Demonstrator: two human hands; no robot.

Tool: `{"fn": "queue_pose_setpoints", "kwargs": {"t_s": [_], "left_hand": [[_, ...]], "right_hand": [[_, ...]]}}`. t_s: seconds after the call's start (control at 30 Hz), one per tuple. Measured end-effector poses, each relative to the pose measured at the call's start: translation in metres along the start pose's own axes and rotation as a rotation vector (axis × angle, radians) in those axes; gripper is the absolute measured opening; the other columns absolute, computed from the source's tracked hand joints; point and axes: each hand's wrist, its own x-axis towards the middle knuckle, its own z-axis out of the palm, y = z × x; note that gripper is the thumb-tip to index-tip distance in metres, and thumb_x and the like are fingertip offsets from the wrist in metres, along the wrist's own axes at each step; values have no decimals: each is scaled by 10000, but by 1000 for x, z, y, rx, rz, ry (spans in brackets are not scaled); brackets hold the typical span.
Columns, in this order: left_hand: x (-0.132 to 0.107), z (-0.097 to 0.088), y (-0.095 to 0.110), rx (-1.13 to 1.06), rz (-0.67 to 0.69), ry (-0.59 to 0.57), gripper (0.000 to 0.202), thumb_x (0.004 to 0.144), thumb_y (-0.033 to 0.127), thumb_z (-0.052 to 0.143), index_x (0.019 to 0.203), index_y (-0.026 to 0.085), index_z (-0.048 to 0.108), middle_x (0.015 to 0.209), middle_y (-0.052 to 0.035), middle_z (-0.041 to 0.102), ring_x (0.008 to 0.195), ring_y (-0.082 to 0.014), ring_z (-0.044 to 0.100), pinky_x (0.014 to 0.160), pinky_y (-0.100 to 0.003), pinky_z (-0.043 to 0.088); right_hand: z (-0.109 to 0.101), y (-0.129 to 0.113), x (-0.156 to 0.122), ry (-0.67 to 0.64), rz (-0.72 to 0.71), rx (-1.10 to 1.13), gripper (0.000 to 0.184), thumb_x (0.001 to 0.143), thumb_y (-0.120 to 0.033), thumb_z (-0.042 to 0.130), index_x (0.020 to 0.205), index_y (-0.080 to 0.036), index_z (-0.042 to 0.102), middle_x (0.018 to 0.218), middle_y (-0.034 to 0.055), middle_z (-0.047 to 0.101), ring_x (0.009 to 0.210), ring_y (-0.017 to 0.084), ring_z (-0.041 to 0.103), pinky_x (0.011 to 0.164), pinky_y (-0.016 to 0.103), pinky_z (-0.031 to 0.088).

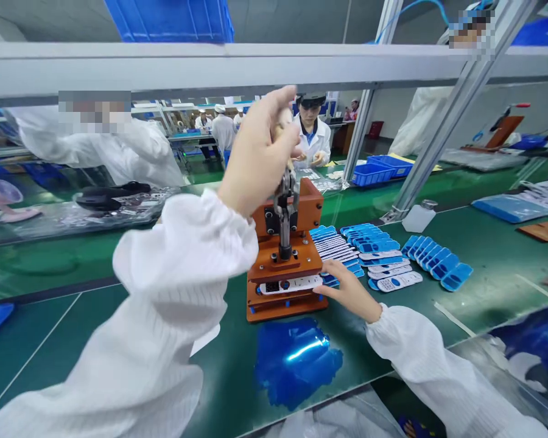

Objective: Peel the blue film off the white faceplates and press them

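An orange hand press stands on the green bench in front of me. My left hand is raised and closed round the press lever's handle at the top. A white remote-like part with blue buttons lies in the press's slot. My right hand rests at the right end of that part, fingers pinching its edge. Rows of similar white and blue parts lie fanned out just right of the press.
A crumpled pile of blue film lies in front of the press. A small clear bottle and a blue tray stand behind. Other people in white coats work at benches beyond a metal frame.
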Motion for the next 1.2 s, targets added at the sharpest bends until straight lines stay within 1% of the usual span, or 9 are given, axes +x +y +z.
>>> {"fn": "queue_pose_setpoints", "kwargs": {"t_s": [0.17,0.23,0.3,0.33,0.43,0.57,0.83,1.03,1.2], "left_hand": [[-56,-22,8,227,399,-31,502,905,245,381,1394,213,277,1436,33,279,1298,-183,373,895,-256,458],[-82,-39,-13,260,357,41,509,880,248,484,1366,253,333,1396,19,359,1214,-165,460,874,-265,497],[-117,-56,-48,305,218,112,306,862,230,522,1165,268,546,1091,9,572,964,-133,583,815,-275,513],[-139,-63,-69,359,101,54,163,858,258,530,994,240,617,916,8,619,852,-129,597,757,-266,512],[-216,-81,-129,501,-319,-452,280,838,446,507,924,213,638,879,-27,661,749,-165,625,643,-277,511],[-289,-91,-164,731,-394,-687,365,830,433,448,1021,182,631,1061,-112,635,912,-274,612,795,-405,482],[-272,-89,-167,672,-680,-792,230,687,275,548,878,165,613,875,-104,651,878,-279,594,776,-388,457],[-275,-75,-150,600,-636,-776,178,691,258,576,854,197,614,1040,-84,612,975,-261,576,854,-370,432],[-282,-63,-142,539,-628,-790,233,705,234,580,934,198,607,924,-66,622,866,-245,581,782,-363,426]], "right_hand": [[12,8,13,-37,-18,21,381,803,-397,606,1144,-228,582,1179,76,538,1126,250,479,967,417,420],[15,11,14,-26,-25,36,381,798,-417,605,1130,-230,591,1202,74,529,1142,256,475,972,418,418],[17,12,13,-23,-11,48,392,793,-437,605,1125,-229,595,1220,76,523,1158,264,472,980,430,415],[17,12,13,-27,5,56,408,793,-445,604,1137,-227,590,1226,79,521,1160,267,474,981,436,415],[16,10,12,-56,51,86,452,796,-469,597,1168,-213,571,1229,92,522,1155,266,486,980,437,424],[15,6,12,-65,70,101,472,792,-481,602,1171,-202,562,1239,93,517,1165,252,484,979,413,432],[8,7,-3,90,69,42,407,810,-484,583,1111,-209,585,1200,90,508,1155,239,478,990,407,421],[3,10,-32,176,136,32,332,824,-473,571,1052,-235,612,1202,77,508,1141,242,485,971,424,423],[9,5,-47,227,137,45,284,836,-442,566,1037,-247,614,1198,70,510,1132,238,493,958,422,434]]}}
